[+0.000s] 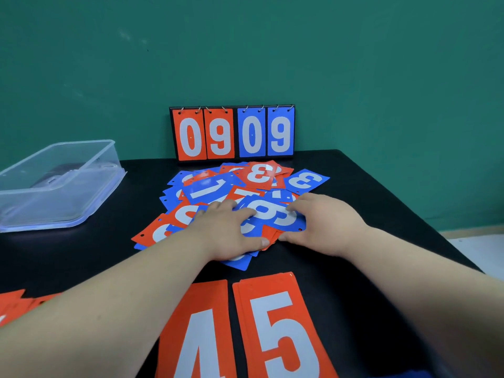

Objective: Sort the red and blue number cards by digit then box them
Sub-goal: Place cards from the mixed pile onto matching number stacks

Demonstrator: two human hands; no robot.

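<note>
A loose heap of red and blue number cards (218,186) lies in the middle of the black table (368,203). My left hand (226,233) rests flat on the near side of the heap, fingers spread. My right hand (324,222) lies on the heap's right side, its fingers on a blue card (275,218), thumb at the card's near edge. Close to me lie a red 4 card (201,328) and a red 5 pile (278,323). More red cards (13,304) show at the lower left, partly hidden by my left forearm.
A clear plastic box (57,184) stands at the table's left edge. A flip scoreboard (233,132) reading 0 9 0 9 stands against the green wall behind the heap. The table's right edge runs diagonally past my right arm.
</note>
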